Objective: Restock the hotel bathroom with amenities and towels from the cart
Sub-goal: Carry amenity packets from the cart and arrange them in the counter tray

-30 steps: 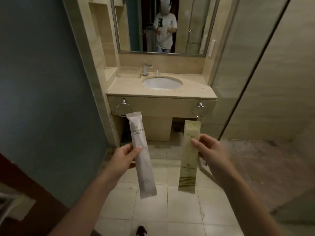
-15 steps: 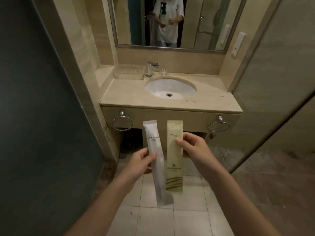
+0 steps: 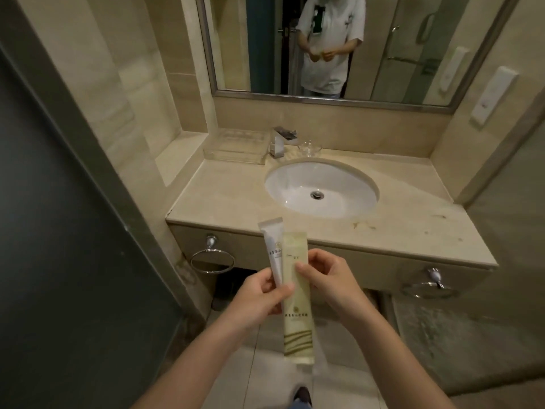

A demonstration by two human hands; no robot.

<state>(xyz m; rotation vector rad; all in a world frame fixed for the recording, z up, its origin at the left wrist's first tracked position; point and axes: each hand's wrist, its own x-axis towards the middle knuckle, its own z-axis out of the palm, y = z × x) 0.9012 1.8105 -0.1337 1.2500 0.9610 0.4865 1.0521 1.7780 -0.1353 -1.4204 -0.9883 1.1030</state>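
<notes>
Head view, hands: I've got both raised in front of the vanity. My left hand (image 3: pixel 259 293) pinches both packets together, thumb laid across the front of the green one. My right hand (image 3: pixel 327 278) pinches the green packet's right edge, thumb on its face.
Head view, packets: the white packet (image 3: pixel 272 249) sits behind and just left of the green packet (image 3: pixel 296 293); they overlap and touch, both upright, hanging over the floor just short of the counter (image 3: pixel 236 202) edge.
Head view, handling: these look like light, thin, soft sealed sleeves with something stiff inside. The wrapping looks smooth, so I judge they could slide against each other; a grip mid-length, across both faces, should keep them squared.
Head view, drop spot: a clear tray (image 3: pixel 236 146) stands at the counter's back left, beside the tap (image 3: pixel 280 141); it looks like the likely home for them.
Head view, nearby: sink (image 3: pixel 348 202) is centred, a small glass dish (image 3: pixel 309 147) behind it, two towel rings under the counter, both bare.
</notes>
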